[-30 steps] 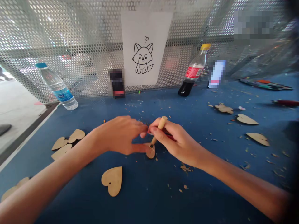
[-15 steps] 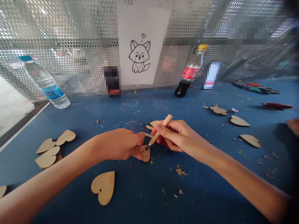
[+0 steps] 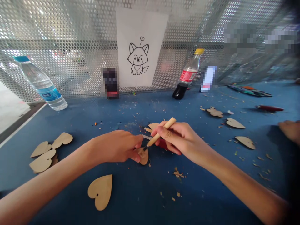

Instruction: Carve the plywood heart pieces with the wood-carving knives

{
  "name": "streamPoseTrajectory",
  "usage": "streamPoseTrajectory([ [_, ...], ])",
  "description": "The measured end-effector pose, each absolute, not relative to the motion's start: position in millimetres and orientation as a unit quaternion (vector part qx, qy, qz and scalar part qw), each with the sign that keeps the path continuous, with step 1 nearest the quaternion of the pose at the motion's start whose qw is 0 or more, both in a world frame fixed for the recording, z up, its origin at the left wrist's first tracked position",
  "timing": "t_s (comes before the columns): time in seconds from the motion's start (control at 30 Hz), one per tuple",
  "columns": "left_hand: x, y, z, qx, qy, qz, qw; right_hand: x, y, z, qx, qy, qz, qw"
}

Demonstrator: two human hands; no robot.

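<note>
My right hand (image 3: pixel 174 135) grips a wood carving tool (image 3: pixel 161 132) with a pale wooden handle, held at a slant like a pen. Its dark metal tip touches the face of a small wooden heart (image 3: pixel 144 157) on the blue table. With its fingers closed at the heart's left edge, my left hand (image 3: pixel 124 145) pins it down; the fingers cover part of it. Beneath my right hand lies a red-handled knife (image 3: pixel 164 144), its blade pointing toward my left fingers. Another wooden heart (image 3: pixel 153 125) and a wooden stick sit just behind, partly hidden.
A larger wooden heart (image 3: pixel 100 192) lies in front, and several hearts (image 3: pixel 43 161) overlap at left. Wood chips (image 3: pixel 178 172) litter the blue table. A water bottle (image 3: pixel 50 93), a cola bottle (image 3: pixel 186 76) and a fox drawing (image 3: pixel 138 59) stand along the mesh. Another person's hand (image 3: pixel 290 129) rests at right.
The whole view has shifted slightly, so things sit a little lower and mostly further left. My hands keep the same hold, with the tool's tip still on the heart.
</note>
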State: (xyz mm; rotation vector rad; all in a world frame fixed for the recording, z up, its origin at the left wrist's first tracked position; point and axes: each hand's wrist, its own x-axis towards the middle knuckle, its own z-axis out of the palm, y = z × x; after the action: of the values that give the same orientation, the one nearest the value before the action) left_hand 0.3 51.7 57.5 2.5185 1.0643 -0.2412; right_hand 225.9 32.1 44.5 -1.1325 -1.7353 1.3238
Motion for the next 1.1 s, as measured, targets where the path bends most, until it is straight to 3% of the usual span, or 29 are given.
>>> streamPoseTrajectory([
  [0.4, 1.1, 50.9, 58.6, 0.904, 0.38, -0.091, 0.175, 229.4, 32.0, 39.6, -0.427, -0.7, 0.49, 0.297],
  [0.77, 3.9, 51.2, 58.4, 0.902, 0.377, -0.114, 0.177, 209.0, 16.7, 46.4, -0.414, -0.813, 0.292, 0.287],
  [1.1, -0.9, 51.7, 56.8, 0.902, 0.384, -0.084, 0.181, 215.8, 36.1, 32.5, -0.422, -0.706, 0.485, 0.298],
])
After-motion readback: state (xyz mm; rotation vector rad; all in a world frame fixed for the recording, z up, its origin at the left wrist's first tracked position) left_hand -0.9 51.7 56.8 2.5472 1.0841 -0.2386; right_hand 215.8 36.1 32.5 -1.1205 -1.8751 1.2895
